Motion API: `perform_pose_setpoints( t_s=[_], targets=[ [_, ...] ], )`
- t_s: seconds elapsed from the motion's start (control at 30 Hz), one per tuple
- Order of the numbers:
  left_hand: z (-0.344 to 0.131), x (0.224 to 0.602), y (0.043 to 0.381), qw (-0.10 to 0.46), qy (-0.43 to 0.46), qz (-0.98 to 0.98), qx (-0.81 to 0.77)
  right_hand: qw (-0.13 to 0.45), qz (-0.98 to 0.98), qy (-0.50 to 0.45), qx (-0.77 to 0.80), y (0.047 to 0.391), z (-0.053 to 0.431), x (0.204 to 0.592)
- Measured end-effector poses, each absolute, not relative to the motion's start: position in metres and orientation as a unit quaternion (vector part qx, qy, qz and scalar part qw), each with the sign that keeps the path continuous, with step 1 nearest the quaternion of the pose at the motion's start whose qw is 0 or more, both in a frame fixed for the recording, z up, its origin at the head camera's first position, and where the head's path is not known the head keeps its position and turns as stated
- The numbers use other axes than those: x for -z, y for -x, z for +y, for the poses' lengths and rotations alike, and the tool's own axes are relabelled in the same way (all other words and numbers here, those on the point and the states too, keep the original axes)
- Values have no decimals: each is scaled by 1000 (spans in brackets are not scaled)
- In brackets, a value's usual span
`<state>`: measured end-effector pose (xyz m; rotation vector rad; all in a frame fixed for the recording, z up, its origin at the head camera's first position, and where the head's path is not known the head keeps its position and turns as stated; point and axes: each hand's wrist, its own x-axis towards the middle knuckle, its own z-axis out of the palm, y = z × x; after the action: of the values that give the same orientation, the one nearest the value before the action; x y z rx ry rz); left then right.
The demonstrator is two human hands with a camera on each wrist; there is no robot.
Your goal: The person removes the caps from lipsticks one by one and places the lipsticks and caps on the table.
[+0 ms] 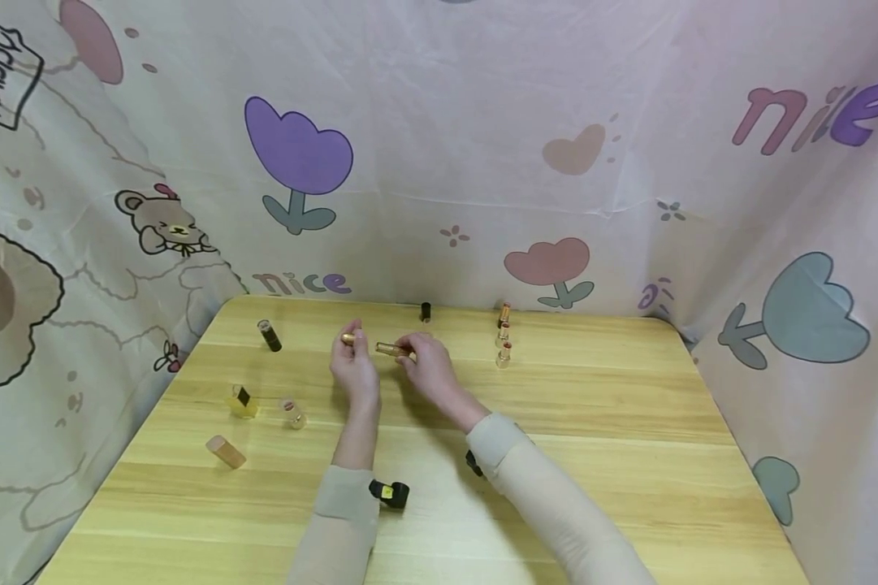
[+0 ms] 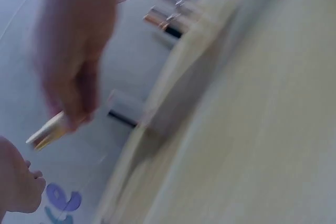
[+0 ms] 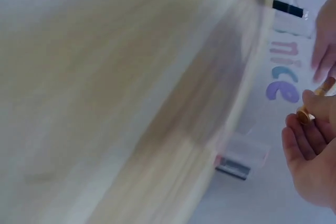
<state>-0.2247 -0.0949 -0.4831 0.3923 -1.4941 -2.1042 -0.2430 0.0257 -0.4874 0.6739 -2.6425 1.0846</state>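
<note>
With beige cloth sleeves (image 1: 339, 524) nearest the camera, pinches a slim, glossy gold tube (image 1: 389, 349) in the right hand (image 1: 431, 370) and grips a short golden cylinder (image 1: 347, 338) in the left hand (image 1: 356, 374), just apart above a yellowish wood-grain table (image 1: 629, 455). Faces a creased white cloth (image 1: 439, 106) printed with colourful flowers (image 1: 300, 154).

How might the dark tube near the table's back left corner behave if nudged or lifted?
The dark tube would probably tip if pushed near its top, since it stands upright and narrow on the table. Its straight, smooth-looking body suggests it won't bend when lifted. It's probably light, being small, though its contents aren't visible.
</note>
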Motion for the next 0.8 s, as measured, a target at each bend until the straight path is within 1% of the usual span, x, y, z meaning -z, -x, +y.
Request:
perform_pose_setpoints(
  t_s=[0.1, 0.17, 0.3, 0.43, 0.63, 0.8],
  targets=[
    [-105, 479, 223, 286, -141, -546, 775, 103, -898, -218, -368, 242, 34, 490],
    [-110, 478, 222, 284, -138, -548, 774, 101, -895, -213, -378, 242, 38, 490],
    [-113, 480, 220, 268, -136, -561, 771, 103, -887, -213, -396, 241, 46, 488],
    [-110, 481, 218, 251, -128, -575, 769, 123, -876, -216, -413, 238, 53, 483],
    [-106, 485, 216, 217, -128, -607, 754, 149, -858, -188, -453, 230, 68, 475],
    [-104, 488, 216, 195, -131, -673, 701, 147, -837, -163, -502, 222, 82, 472]
  ],
)
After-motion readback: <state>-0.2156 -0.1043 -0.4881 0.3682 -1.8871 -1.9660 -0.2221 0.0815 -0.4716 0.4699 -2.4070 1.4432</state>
